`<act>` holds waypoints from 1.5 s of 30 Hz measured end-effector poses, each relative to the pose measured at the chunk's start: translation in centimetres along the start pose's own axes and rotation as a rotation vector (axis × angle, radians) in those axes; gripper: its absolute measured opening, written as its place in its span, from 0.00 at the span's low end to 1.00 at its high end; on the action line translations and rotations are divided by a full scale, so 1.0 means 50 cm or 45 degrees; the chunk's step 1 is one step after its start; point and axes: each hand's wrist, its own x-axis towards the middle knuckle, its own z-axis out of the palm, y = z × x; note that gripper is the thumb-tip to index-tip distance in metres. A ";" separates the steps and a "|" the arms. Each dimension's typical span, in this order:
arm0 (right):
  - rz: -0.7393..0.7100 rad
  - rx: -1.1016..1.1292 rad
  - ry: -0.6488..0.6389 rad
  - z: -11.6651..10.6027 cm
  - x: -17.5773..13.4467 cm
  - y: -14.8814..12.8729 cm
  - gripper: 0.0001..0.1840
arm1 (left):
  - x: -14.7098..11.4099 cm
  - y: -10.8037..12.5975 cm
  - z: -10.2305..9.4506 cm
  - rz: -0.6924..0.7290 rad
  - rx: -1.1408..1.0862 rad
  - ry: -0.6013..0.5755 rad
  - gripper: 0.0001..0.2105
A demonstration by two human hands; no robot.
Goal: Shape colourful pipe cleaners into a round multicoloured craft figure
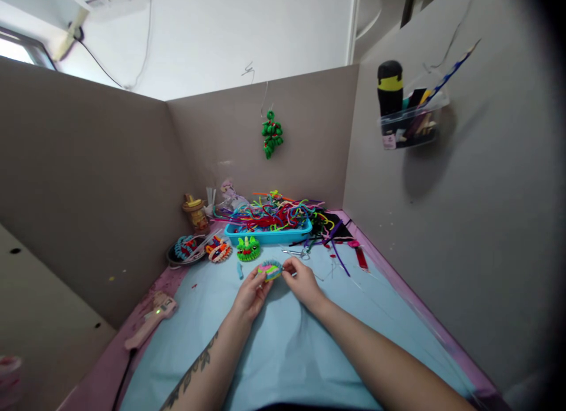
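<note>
Left hand [253,292]: thumb and fingers closed on the rounded, fuzzy striped piece [270,271], held over the blue cloth [287,346]. Right hand [303,280]: fingertips pinched narrowly at the piece's right edge; whether they grip a strand cannot be told. The softly creased cloth spreads between the forearms, bounded beyond by a blue tray [269,236] heaped with colored fuzzy stems [276,216] and rightward by a flat gray partition [442,240].
</note>
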 end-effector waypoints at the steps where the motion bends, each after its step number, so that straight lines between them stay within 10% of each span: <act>1: -0.002 -0.015 0.003 0.000 0.000 0.001 0.06 | 0.000 0.000 0.000 -0.002 0.003 0.001 0.12; 45: -0.353 -0.257 0.056 -0.007 -0.005 -0.017 0.06 | -0.033 -0.015 0.020 0.184 0.440 -0.188 0.30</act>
